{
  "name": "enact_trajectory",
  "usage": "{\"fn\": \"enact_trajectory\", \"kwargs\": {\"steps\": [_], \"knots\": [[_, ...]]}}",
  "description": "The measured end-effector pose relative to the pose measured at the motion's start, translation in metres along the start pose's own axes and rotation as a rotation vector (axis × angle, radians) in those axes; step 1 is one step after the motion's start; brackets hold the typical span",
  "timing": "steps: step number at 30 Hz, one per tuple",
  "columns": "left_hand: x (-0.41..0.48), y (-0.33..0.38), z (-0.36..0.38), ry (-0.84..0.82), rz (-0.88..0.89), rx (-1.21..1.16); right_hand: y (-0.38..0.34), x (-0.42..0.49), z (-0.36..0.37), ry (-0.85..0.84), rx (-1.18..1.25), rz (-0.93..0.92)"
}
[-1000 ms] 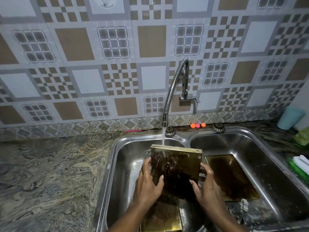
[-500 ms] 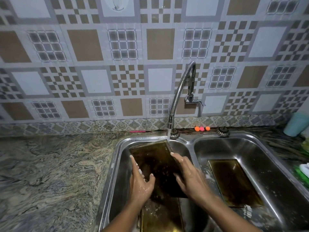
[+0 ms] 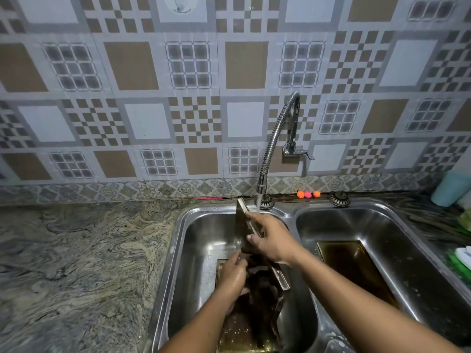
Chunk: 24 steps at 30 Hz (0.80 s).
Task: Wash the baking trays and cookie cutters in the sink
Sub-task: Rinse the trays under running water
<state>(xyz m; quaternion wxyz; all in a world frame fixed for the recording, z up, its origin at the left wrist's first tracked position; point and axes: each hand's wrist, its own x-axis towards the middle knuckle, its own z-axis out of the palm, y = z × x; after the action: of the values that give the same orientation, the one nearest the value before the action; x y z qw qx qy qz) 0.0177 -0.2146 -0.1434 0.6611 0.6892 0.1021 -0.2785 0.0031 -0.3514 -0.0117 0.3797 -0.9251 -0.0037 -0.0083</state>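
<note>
Patterned tiled wall behind, marbled stone table (image 3: pixel 76 263) out at 9 o'clock of a steel double sink (image 3: pixel 178 250), tap (image 3: pixel 277 138) running at 12 o'clock. Held tray (image 3: pixel 242 225) stood nearly on edge in the left basin, top corner just under the stream, dark face turned toward 9 o'clock. Right grip (image 3: pixel 270 238) closed over the upper rim, fingers curled across the lip. Left grip (image 3: pixel 233 276) low at 7 o'clock of the right one, against the tray's lower face; cannot tell whether pressing flat or pinching the edge. Second tray (image 3: pixel 237 337) flat on the basin floor below, third tray (image 3: pixel 356 271) flat in the right basin at 3 o'clock. Probably thin, stiff sheet metal: light and rigid, but wet and likely greasy, so slippery on the flat faces. Best taken by the folded rim on opposite edges, thumb hooked over the lip, wary of sharp corners. Half a second earlier: broad face tipped up toward the camera under the stream, one grip on each side edge. Now swung edge-on, right grip shifted to the top rim, left dropped lower.
</note>
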Motion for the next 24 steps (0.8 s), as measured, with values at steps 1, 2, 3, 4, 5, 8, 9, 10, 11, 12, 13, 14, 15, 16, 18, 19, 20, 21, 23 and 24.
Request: {"fn": "enact_trajectory", "kwargs": {"steps": [1,2,3,4,5,8,9,10,11,12,13,14,15,16,18,19,20,21,23,24], "knots": [[0.003,-0.002,0.001,-0.026,-0.004,0.003,0.0,0.003,0.0,-0.013,0.045,0.045],[0.009,-0.007,0.002,-0.039,-0.017,0.005,0.003,0.007,0.001,-0.012,0.101,0.071],[0.007,-0.006,0.004,-0.049,-0.023,0.01,0.004,0.009,0.001,0.0,0.138,0.097],[0.007,-0.007,0.004,-0.052,-0.041,0.02,0.01,0.011,0.002,0.016,0.179,0.119],[-0.003,0.0,0.004,-0.063,-0.046,0.039,0.012,0.013,0.003,0.037,0.2,0.159],[-0.031,0.022,0.003,-0.133,-0.071,0.093,0.02,0.018,0.003,0.082,0.275,0.285],[-0.04,0.031,0.004,-0.171,-0.065,0.091,0.019,0.018,0.002,0.098,0.304,0.322],[-0.045,0.038,0.004,-0.212,-0.055,0.096,0.02,0.019,0.003,0.114,0.36,0.363],[-0.05,0.044,0.004,-0.233,-0.037,0.108,0.02,0.019,0.004,0.118,0.434,0.4],[-0.055,0.05,0.003,-0.251,-0.031,0.126,0.019,0.018,0.005,0.12,0.517,0.444],[-0.061,0.056,0.003,-0.267,-0.015,0.148,0.018,0.017,0.006,0.12,0.582,0.479],[-0.062,0.059,0.001,-0.279,0.013,0.186,0.018,0.016,0.007,0.126,0.641,0.502],[-0.065,0.062,-0.001,-0.295,0.046,0.222,0.019,0.017,0.007,0.126,0.661,0.5],[-0.063,0.063,-0.003,-0.29,0.089,0.259,0.018,0.016,0.008,0.122,0.681,0.491],[-0.058,0.064,-0.006,-0.214,0.193,0.293,0.013,0.014,0.008,0.085,0.719,0.489],[-0.057,0.065,-0.007,-0.166,0.232,0.281,0.011,0.013,0.007,0.046,0.726,0.494],[-0.053,0.064,-0.008,-0.121,0.269,0.277,0.011,0.013,0.007,0.008,0.728,0.497],[-0.05,0.064,-0.009,-0.075,0.29,0.287,0.008,0.011,0.008,-0.02,0.717,0.49],[-0.044,0.062,-0.011,-0.022,0.327,0.321,0.004,0.009,0.007,-0.036,0.633,0.457],[-0.041,0.06,-0.011,-0.014,0.345,0.325,0.004,0.008,0.008,-0.03,0.562,0.437]]}}
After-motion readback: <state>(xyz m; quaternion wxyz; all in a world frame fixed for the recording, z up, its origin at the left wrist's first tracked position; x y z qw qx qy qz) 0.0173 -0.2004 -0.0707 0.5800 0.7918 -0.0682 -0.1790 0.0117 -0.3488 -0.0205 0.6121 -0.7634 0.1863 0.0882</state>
